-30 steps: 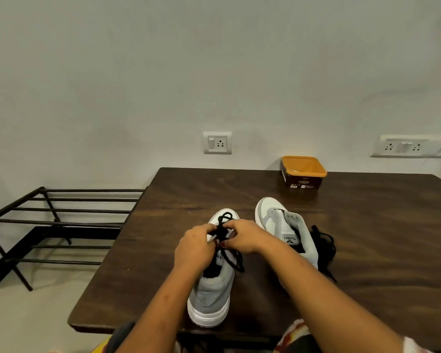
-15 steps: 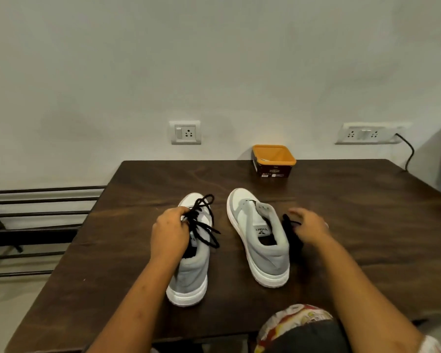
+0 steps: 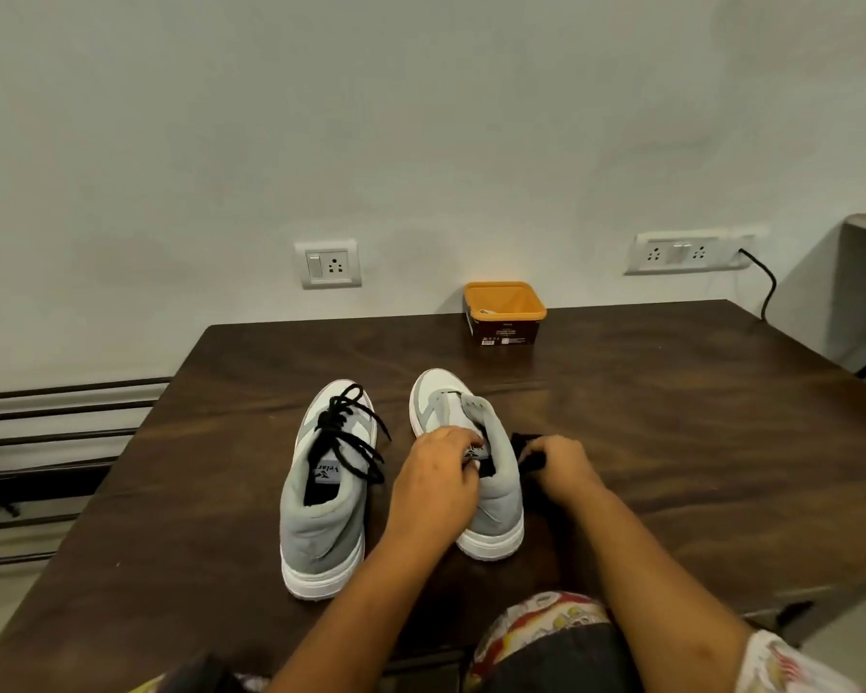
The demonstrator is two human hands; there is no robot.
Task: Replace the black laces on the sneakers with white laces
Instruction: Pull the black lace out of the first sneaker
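Left hand grip: the left hand [image 3: 436,485] has its fingers curled tight on the tongue of the right shoe [image 3: 496,512], just below the middle of the frame.
Right hand grip: the right hand [image 3: 563,465] has its fingers closed round the loose lace [image 3: 527,442], a black bunch touching the right side of the right shoe.
Right shoe: grey and white. It stands flat on the table [image 3: 671,417] with its toe pointing at the wall. Its grey tongue sticks up bare between the open flaps.
Left shoe: the left shoe [image 3: 323,522] stands just beside the right shoe, toe to the wall too. It sits a little nearer the bottom of the frame.
Black lace: the black lace [image 3: 343,425] is threaded through the left shoe. It is slack, and its ends hang over the shoe's right side.
Tub: the tub [image 3: 503,330] has an orange rim and dark sides. It stands at the far edge of the table, by the wall, well apart from the shoes. Something pale lies inside, too small to tell what.
Wall: a socket [image 3: 327,263] is left of the tub. A longer socket [image 3: 686,252] is at the right, with a black cable [image 3: 768,287] hanging from it.
Rack: a dark metal rack [image 3: 61,437] stands at the left edge of the frame, beside the table.
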